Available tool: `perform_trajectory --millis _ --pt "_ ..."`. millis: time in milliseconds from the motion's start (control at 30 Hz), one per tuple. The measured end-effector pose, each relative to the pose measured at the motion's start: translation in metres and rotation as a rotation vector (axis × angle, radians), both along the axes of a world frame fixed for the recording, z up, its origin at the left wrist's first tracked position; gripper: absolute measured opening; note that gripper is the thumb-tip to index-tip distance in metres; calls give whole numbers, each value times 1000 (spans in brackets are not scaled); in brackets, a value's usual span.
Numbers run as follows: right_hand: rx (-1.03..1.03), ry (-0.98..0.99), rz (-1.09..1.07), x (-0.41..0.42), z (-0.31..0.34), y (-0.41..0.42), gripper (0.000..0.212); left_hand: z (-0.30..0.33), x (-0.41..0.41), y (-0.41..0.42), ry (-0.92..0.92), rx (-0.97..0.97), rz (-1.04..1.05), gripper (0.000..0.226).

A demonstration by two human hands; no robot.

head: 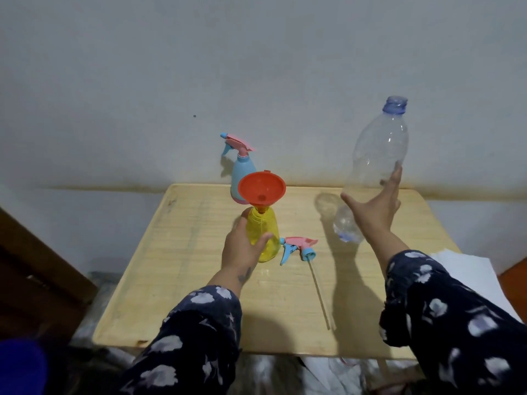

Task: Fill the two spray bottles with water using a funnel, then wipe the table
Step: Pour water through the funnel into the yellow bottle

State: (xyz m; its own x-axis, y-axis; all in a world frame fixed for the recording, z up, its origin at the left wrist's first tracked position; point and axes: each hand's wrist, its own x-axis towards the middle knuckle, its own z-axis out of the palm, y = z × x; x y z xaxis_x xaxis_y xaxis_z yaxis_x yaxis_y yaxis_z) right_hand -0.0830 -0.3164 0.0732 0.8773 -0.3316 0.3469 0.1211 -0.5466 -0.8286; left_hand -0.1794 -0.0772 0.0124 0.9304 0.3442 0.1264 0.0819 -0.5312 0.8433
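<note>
My left hand (242, 249) wraps yellow plastic spray bottle (263, 238), orange funnel (261, 188) on top; right hand (373, 209), fingers spread, holds clear plastic water bottle (376, 155) at 2 o'clock. Better tilt slowly, mouth over funnel centre.

Table (182, 295): pale wood-grain top with raised rim, set against the wall. On it: blue spray bottle (243, 173) with pink-and-blue head, upright at the far edge; yellow spray bottle (263, 238), headless, at centre, orange funnel (261, 188) in its neck. Also a detached spray head (299, 248) with dip tube lying just right of the yellow bottle, clear plastic bottle (373, 172) at far right with its base at the tabletop, and white paper (473, 277) over the right edge.
</note>
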Motion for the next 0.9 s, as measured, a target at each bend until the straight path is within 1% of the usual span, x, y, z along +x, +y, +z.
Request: perform_trajectory --millis 100,300,467,533,600,700,767,800,900 --pt "-3 5 -18 2 -4 -1 122 1 0 -1 6 9 5 65" --pt "-15 106 -59 -4 1 0 120 2 -1 -2 9 -18 0 68" --pt "-17 242 -93 -11 2 2 120 3 -1 -2 32 -30 -11 66" --pt "-40 256 -158 -19 2 9 112 4 0 -1 33 -33 -18 68" --pt "-55 249 -221 -30 1 22 97 4 0 -1 40 -35 -22 68" --pt "-59 266 -280 -48 -4 44 93 4 0 0 55 -40 -30 69" --pt "-31 296 -228 -57 -6 58 89 3 0 0 70 -44 -33 70" --pt "-11 300 -155 -61 -7 65 86 3 1 1 73 -44 -37 70" --pt "4 226 199 -71 -5 88 84 2 1 4 62 -27 -51 70"
